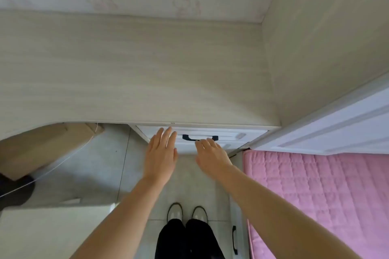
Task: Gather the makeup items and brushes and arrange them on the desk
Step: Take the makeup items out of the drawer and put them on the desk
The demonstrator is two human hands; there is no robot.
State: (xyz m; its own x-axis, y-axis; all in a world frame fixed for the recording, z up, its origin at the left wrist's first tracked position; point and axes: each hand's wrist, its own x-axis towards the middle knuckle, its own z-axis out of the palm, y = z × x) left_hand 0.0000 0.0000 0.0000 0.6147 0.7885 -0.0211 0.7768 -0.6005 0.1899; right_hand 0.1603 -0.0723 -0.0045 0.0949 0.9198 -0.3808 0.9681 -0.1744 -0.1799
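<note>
Soft, even daylight, no glare; faint shadow under the desk (134, 73) edge toward 9 o'clock; wide-angle bending at the borders, overall slightly soft

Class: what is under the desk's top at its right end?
A white drawer unit with a dark handle, both hands reaching toward it. The drawers are shut, so their contents cannot be seen.

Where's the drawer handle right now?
Head view, centre: the black handle sits on the white drawer under the desk edge, just above the right hand.
</note>
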